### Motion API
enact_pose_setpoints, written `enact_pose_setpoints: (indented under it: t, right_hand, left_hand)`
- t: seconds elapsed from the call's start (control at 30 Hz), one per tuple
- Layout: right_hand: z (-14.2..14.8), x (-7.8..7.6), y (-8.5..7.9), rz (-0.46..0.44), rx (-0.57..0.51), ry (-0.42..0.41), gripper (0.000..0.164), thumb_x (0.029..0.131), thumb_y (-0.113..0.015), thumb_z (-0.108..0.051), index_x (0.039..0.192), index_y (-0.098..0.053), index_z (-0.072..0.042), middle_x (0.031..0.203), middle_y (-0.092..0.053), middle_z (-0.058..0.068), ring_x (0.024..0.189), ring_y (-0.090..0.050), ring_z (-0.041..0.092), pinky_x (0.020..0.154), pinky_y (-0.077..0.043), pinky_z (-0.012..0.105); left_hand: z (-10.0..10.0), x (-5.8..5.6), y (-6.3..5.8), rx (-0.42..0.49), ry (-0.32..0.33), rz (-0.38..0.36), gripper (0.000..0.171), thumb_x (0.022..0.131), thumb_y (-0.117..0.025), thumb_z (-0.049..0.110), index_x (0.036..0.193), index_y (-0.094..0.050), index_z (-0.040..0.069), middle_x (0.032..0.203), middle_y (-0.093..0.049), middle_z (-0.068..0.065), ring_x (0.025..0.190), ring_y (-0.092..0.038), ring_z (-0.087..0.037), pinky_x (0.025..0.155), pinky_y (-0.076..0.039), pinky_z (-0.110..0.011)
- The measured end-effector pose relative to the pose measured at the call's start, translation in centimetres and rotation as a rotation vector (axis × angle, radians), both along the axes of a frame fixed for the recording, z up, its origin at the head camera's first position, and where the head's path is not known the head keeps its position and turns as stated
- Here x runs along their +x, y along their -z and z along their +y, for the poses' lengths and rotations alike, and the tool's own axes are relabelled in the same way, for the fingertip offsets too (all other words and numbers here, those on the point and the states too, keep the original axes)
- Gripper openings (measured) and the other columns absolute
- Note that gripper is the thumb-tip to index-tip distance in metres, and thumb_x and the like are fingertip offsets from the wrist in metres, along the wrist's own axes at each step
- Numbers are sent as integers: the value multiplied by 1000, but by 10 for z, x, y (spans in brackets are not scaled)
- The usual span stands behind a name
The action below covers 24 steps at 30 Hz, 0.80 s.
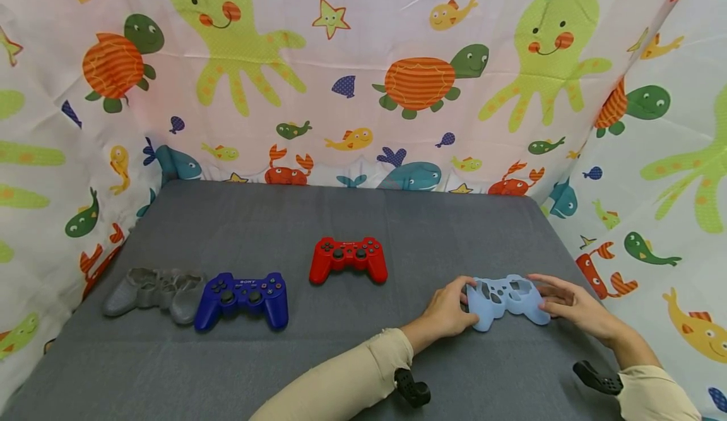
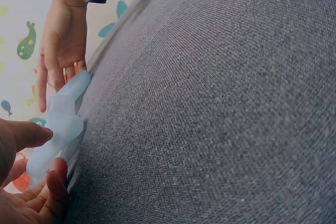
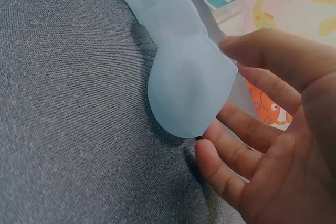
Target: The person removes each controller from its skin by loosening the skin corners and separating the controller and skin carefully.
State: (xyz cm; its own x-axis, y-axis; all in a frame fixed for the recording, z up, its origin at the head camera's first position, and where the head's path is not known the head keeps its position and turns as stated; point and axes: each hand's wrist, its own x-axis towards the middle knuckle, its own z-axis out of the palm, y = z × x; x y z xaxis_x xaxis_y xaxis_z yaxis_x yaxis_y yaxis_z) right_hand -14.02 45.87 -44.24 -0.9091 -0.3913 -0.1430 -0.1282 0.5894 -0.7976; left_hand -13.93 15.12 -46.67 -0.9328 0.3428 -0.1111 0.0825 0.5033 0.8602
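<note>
A pale blue, soft-looking game controller cover (image 1: 483,312) with cut-out holes lies on the grey cloth at the right of the head view. My left hand (image 1: 445,310) holds its left end, thumb at the near side and fingers at the far side. In the left wrist view that thumb (image 2: 37,134) overlaps the cover (image 2: 62,121). At the other end is my right hand (image 1: 585,314), its fingers loosely extended beside the right grip. The right wrist view has the rounded grip of the cover (image 3: 189,82) close against the right fingertips (image 3: 207,153).
A red game controller (image 1: 348,254) lies near the middle of the grey-covered table (image 1: 352,358). To its left sits a dark blue controller (image 1: 241,288), right beside a grey controller cover (image 1: 187,298). Sea-animal curtains (image 1: 352,36) hang behind and along both sides.
</note>
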Motion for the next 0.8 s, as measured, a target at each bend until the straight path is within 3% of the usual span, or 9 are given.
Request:
enact_pose_setpoints:
  t: [0.2,0.4,0.6,0.8]
  right_hand:
    - [-1,-1,-4,-8,1,28,49,106,-49,-13,152,-38,-5,128,-55,-32,106,-59,-9,78,-56,26]
    - [-2,-2,-7,-10,27,82,49,106,-50,-18,150,-39,-1,121,-57,-33,105,-59,-13,79,-57,27]
    - [-4,-4,-11,30,63,131,48,105,-52,-21,147,-42,0,117,-59,-32,102,-61,-10,77,-57,27]
    - [-11,-5,-17,79,55,118,45,105,-53,-19,145,-45,0,117,-60,-32,102,-63,-9,77,-57,26]
  left_hand:
    - [0,-1,-1,-16,-2,-2,58,82,-83,16,132,-57,31,102,-68,7,81,-56,-5,72,-43,-22]
    - [-3,-1,-4,-7,-4,-16,56,84,-80,18,133,-57,31,103,-67,8,84,-57,-6,73,-44,-23]
    - [-9,-4,-5,4,-10,1,48,87,-76,21,131,-58,30,102,-68,7,85,-59,-7,73,-45,-24]
    - [-19,-8,-8,8,6,8,44,90,-75,23,131,-60,28,103,-69,5,89,-61,-8,76,-46,-25]
